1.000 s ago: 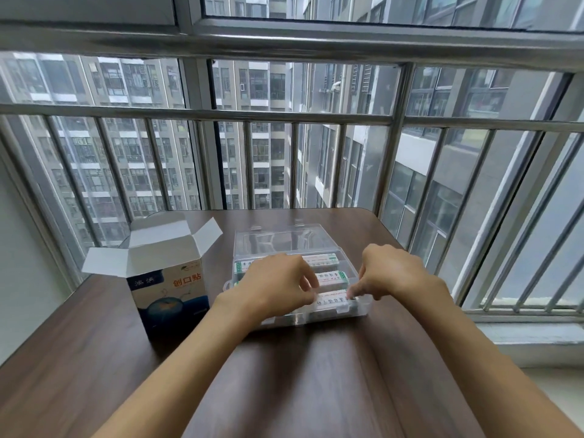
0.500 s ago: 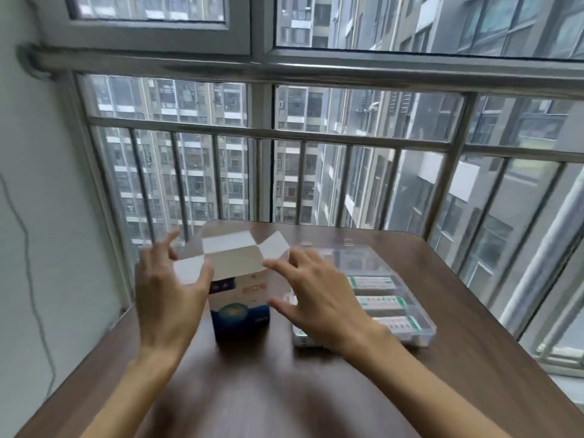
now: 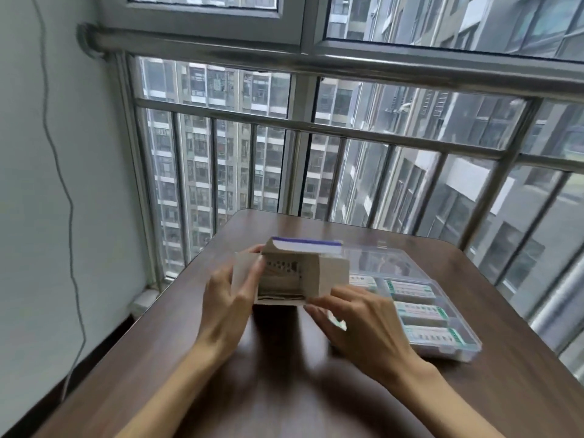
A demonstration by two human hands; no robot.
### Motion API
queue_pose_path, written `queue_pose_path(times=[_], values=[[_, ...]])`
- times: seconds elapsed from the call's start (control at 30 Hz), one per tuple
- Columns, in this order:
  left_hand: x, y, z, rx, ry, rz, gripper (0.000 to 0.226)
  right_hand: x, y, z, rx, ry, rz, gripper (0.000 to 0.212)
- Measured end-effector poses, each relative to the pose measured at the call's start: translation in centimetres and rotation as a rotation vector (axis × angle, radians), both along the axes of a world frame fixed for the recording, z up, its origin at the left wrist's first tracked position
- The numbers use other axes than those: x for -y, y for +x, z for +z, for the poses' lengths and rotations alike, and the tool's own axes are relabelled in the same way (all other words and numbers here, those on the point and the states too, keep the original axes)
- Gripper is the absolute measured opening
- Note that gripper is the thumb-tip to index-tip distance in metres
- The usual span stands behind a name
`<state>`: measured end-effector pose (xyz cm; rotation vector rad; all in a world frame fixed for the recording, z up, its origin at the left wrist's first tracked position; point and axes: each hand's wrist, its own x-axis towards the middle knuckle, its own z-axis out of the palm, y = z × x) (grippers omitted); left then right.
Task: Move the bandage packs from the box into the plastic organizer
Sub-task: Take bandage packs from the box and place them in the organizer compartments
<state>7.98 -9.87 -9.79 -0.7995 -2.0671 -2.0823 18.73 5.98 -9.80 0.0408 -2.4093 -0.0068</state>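
The white and blue cardboard box [image 3: 300, 267] is lifted off the table and tipped so its open mouth faces me. Something flat lies at the bottom of the opening, too blurred to name. My left hand [image 3: 227, 298] grips the box's left side and flap. My right hand [image 3: 357, 324] holds the lower right corner, thumb on the right flap and fingertips under the bottom edge. To the right lies the clear plastic organizer [image 3: 467, 350], with several white and green bandage packs [image 3: 420, 311] lying in rows inside it.
The brown table [image 3: 284, 390] fills the lower view. The organizer's clear lid [image 3: 382, 263] lies open behind it. A metal window railing [image 3: 316, 128] runs along the table's far edge. A white wall with a hanging cable [image 3: 68, 197] stands to the left.
Both hands left the organizer and went to the box. They took hold of it, lifted it and tipped its opening toward me. My view swung left.
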Motion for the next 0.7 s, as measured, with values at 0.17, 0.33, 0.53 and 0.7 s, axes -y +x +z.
queue_pose_path(times=[0.17, 0.33, 0.53, 0.7], values=[[0.2, 0.1, -0.1, -0.091, -0.131, 0.109, 0.027, 2.2, -0.5, 2.0, 0.082, -0.078, 0.067, 0.02], [0.3, 0.4, 0.2, -0.135, -0.15, 0.17, 0.031, 3.8, -4.3, 3.4, 0.599, -0.191, 0.024, 0.04], [0.2, -0.3, 0.0, -0.175, -0.18, 0.229, 0.021, 4.9, -6.5, 5.9, 0.857, -0.533, 0.243, 0.016], [0.1, -0.9, -0.4, -0.172, -0.15, 0.246, 0.034, 3.6, -6.9, 5.3, 1.127, -0.047, 0.009, 0.03]])
